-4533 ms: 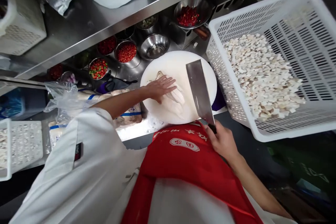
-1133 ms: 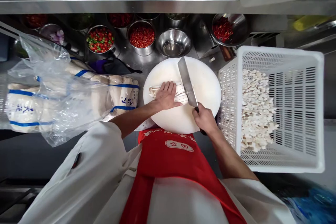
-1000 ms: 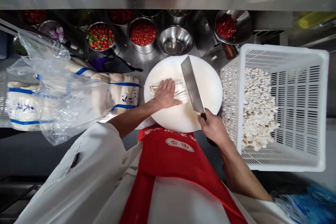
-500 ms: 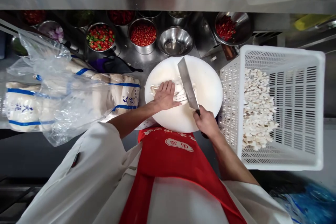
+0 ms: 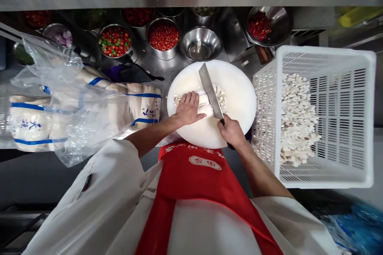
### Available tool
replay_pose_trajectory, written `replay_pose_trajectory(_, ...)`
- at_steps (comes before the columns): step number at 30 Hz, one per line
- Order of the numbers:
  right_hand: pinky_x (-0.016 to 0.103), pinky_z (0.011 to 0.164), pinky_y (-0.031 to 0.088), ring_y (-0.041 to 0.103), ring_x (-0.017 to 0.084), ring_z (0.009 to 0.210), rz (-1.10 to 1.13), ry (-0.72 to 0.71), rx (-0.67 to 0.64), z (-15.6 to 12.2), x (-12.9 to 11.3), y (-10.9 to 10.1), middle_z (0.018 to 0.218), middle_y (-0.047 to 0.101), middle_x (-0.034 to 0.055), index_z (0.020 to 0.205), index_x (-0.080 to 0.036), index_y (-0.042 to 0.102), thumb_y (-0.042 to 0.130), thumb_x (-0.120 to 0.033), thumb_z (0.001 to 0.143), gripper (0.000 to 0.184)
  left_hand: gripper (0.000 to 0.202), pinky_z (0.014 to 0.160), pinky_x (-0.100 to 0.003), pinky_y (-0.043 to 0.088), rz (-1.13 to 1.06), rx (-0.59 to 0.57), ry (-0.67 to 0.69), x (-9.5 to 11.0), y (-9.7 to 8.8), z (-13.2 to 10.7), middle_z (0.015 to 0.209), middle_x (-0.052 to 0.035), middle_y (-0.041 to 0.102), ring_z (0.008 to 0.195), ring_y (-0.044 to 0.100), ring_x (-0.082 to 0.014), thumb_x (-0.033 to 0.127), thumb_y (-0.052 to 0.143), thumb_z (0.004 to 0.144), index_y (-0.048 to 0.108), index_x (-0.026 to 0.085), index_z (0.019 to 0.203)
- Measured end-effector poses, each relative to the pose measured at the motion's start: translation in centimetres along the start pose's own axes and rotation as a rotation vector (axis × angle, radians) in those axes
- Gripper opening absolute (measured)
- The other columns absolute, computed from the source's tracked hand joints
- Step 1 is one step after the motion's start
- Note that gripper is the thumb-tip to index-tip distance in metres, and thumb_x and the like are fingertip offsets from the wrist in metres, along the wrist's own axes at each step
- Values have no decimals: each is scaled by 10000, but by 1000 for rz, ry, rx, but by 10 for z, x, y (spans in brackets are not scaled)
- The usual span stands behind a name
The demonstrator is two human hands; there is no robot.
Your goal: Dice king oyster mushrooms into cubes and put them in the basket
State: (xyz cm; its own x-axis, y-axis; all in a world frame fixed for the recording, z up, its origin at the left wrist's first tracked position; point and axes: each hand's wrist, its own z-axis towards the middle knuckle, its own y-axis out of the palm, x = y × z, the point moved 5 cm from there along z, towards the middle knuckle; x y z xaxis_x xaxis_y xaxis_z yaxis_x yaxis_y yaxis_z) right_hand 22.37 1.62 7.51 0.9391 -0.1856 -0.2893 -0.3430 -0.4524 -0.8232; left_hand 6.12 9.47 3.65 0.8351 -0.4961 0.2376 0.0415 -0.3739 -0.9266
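Note:
White king oyster mushrooms (image 5: 205, 108), cut lengthwise, lie on a round white cutting board (image 5: 191, 137). My left hand (image 5: 188, 109) is closed over them from above, pressing them to the board with the thumb out to the side. In my right hand (image 5: 232, 130), shut around its dark handle, is a cleaver (image 5: 210, 91). Its broad blade stands across the right end of the mushrooms, close to my left fingers. Small cut mushroom pieces (image 5: 221, 96) are heaped just right of the blade. My left palm hides part of the mushrooms.
Right of the board stands a white plastic basket (image 5: 326, 183) holding many mushroom pieces (image 5: 299, 123). Bagged whole mushrooms (image 5: 143, 105) with blue bands lie at left. Behind are metal bowls of chopped chillies (image 5: 164, 36) and a steel bowl (image 5: 201, 44). A steel shelf edge (image 5: 143, 0) runs above.
The cleaver has shifted slightly left along the mushrooms. More cut pieces now lie right of its blade. My left hand stays nearly in place on the mushrooms.

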Motion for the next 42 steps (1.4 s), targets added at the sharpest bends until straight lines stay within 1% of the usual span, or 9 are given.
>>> replay_pose_trajectory(5, 300, 665, 412, 678, 270, 791, 92, 24, 72, -29, 1, -20, 869, 739, 122, 1122, -153, 612, 423, -334, 926, 327, 1104, 1244, -451, 34, -22, -21, 4, -5, -6, -1, 1575, -261, 221, 1492, 162, -354, 762, 470, 796, 216, -44, 1504)
replay_pose_trajectory(10, 285, 611, 390, 665, 236, 688, 141, 47, -116, -66, 2, -24, 751, 717, 72, 1136, -165, 607, 426, -327, 931, 317, 1065, 1241, -465, 59, -37, -26, -14, -11, 0, -7, 1583, -239, 217, 1486, 171, -362, 734, 469, 815, 204, -26, 1512)
replay_pose_trajectory(15, 312, 711, 424, 689, 281, 849, 25, 53, -79, -30, -7, -1, 922, 742, 155, 1239, -95, 563, 420, -263, 923, 385, 936, 1227, -477, 107, -17, 56, 28, -9, 3, -12, 1573, -236, 248, 1463, 230, -365, 669, 382, 893, 216, -15, 1512)
replay_pose_trajectory(19, 319, 765, 443, 687, 282, 888, 39, 11, -3, -7, -14, 8, 956, 748, 146, 1268, -107, 561, 420, -274, 929, 403, 941, 1227, -467, 120, 0, 54, 34, -11, -2, -12, 1563, -241, 272, 1457, 255, -356, 673, 381, 892, 229, -23, 1506)
replay_pose_trajectory(25, 304, 700, 443, 694, 279, 863, 102, 26, 83, -48, -6, -15, 900, 748, 125, 1244, -125, 581, 421, -330, 939, 401, 1075, 1240, -469, 65, -26, 24, 16, -21, -11, -12, 1578, -263, 210, 1492, 162, -354, 746, 456, 818, 216, -48, 1501)
replay_pose_trajectory(29, 288, 645, 413, 692, 258, 813, 112, 14, -48, -72, -6, -23, 866, 742, 98, 1151, -163, 613, 429, -328, 939, 326, 1041, 1236, -468, 86, -32, -3, -1, -24, -4, -15, 1573, -245, 242, 1480, 195, -358, 731, 458, 827, 236, -31, 1501)
replay_pose_trajectory(32, 290, 651, 403, 688, 258, 812, 74, 20, -117, -63, -12, -13, 892, 743, 116, 1107, -157, 614, 427, -294, 933, 290, 959, 1229, -469, 110, -34, 41, 18, -22, 1, -18, 1571, -232, 257, 1471, 216, -356, 691, 415, 871, 247, -11, 1503)
replay_pose_trajectory(37, 312, 727, 427, 687, 280, 852, 0, 25, -50, -14, -24, 10, 935, 742, 161, 1244, -86, 557, 408, -250, 925, 389, 928, 1224, -467, 134, -34, 86, 28, -20, 0, -20, 1554, -226, 300, 1452, 264, -355, 680, 395, 883, 264, -2, 1498)
replay_pose_trajectory(42, 313, 723, 435, 685, 283, 859, 69, -13, 37, -27, -27, -9, 878, 743, 120, 1212, -130, 582, 411, -318, 934, 377, 1032, 1244, -463, 57, -63, 85, 21, -23, -8, -23, 1575, -247, 236, 1498, 155, -336, 715, 445, 838, 213, -41, 1501)
